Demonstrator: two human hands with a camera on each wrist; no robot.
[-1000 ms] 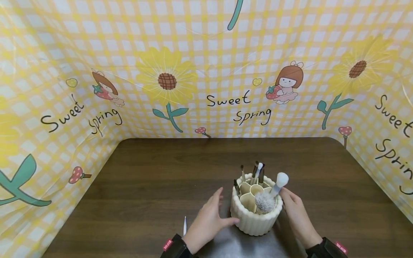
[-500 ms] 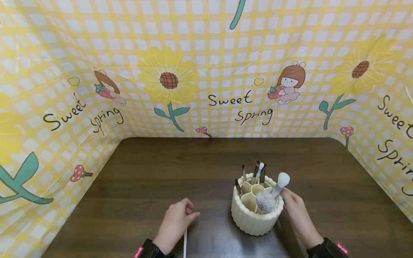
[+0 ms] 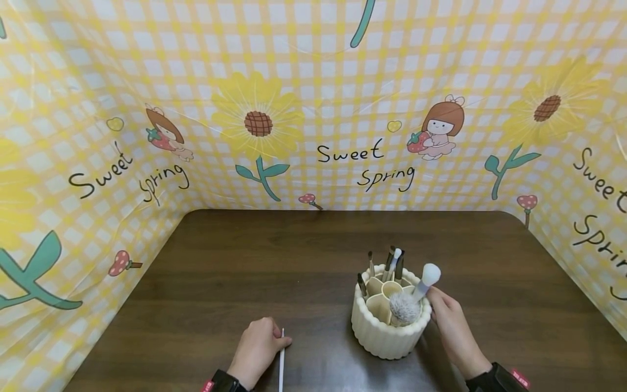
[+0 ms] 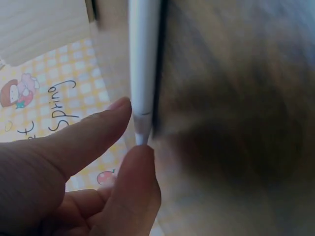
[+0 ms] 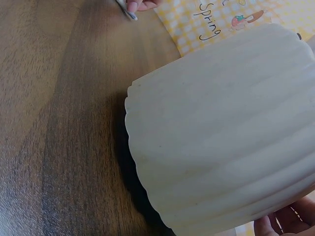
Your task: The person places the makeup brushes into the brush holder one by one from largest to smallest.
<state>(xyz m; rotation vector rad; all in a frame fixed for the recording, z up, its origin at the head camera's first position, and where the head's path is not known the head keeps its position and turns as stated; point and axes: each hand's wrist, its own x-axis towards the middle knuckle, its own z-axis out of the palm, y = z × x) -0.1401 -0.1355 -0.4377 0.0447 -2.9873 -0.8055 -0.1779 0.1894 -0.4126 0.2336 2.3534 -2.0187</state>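
Observation:
A cream, ribbed makeup brush holder (image 3: 389,338) stands right of centre on the table, also filling much of the right wrist view. In it are several slim dark-tipped brushes (image 3: 392,261), a fluffy grey brush (image 3: 404,308) and a leaning white-headed brush (image 3: 431,274). My right hand (image 3: 453,329) grips the holder's right side, its fingertips partly hidden behind the wall. Further left, a thin white stylus (image 3: 281,367) lies on the table pointing away from me. My left hand (image 3: 258,348) pinches near its tapered tip, with thumb (image 4: 115,118) alongside and forefinger (image 4: 139,172) at the point.
The dark brown wooden table (image 3: 235,256) is enclosed by a yellow checked cloth (image 3: 313,109) with flower and girl prints at its back and sides. In the left wrist view a pale panel (image 4: 42,29) shows in the upper corner.
My left hand has left the holder's left side, moved left and come down to the stylus, its fingers closing at the tip. The right hand and holder have stayed put.

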